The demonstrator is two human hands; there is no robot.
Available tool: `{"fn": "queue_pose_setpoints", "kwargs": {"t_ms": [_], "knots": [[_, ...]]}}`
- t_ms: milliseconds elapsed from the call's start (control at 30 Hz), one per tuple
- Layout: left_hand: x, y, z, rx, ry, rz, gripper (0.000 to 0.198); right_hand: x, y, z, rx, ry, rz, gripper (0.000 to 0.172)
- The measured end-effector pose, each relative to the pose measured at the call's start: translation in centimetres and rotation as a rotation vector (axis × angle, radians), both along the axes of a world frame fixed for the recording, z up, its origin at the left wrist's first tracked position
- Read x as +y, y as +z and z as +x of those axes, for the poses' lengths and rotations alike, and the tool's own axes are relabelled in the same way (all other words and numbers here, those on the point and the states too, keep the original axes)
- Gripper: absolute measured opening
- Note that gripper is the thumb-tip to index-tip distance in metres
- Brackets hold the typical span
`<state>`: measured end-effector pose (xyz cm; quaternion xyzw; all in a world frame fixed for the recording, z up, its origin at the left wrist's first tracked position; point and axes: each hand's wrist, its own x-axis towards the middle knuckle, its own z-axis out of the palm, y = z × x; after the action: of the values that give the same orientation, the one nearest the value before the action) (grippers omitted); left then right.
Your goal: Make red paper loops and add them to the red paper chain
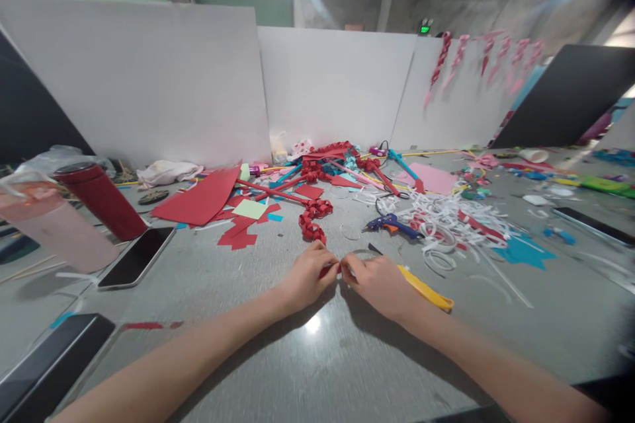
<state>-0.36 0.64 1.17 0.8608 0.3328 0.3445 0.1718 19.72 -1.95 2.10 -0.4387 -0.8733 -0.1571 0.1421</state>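
My left hand (308, 274) is closed, its fingertips pinching the near end of a folded red paper chain (313, 217). The chain curls away from that hand across the grey table. My right hand (380, 281) meets it fingertip to fingertip, also pinched. A sliver of red paper shows between the two hands; the rest of it is hidden by the fingers. Partly behind my right wrist lies a yellow-handled utility knife (425, 289). Just beyond that hand rests a blue hot glue gun (394, 225).
Left are a phone (137, 258), a red flask (102, 201), a pink bottle (59, 228) and a dark box (57, 367). Red card (201, 197) and sticks lie ahead. White paper strips (461, 221) heap right, before another phone (600, 225). White panels (337, 89) stand behind.
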Motion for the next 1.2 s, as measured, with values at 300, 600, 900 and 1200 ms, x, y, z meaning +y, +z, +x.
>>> {"fn": "queue_pose_setpoints", "kwargs": {"t_ms": [300,600,900,1200], "knots": [[-1.4,-1.2,0.5,0.202,-0.161,0.307,0.026,2.8,1.4,3.1,0.262,-0.221,0.072,0.035],[-1.0,-1.0,-0.1,0.135,-0.110,0.219,0.021,2.2,1.8,2.4,0.298,-0.115,-0.171,0.043],[-1.3,-1.1,-0.2,0.088,-0.093,0.189,0.023,2.6,0.9,2.1,0.307,-0.081,-0.189,0.039],[-1.2,-2.0,-0.6,-0.016,-0.066,0.247,0.022,2.7,0.4,1.2,0.099,0.149,-0.137,0.055]]}}
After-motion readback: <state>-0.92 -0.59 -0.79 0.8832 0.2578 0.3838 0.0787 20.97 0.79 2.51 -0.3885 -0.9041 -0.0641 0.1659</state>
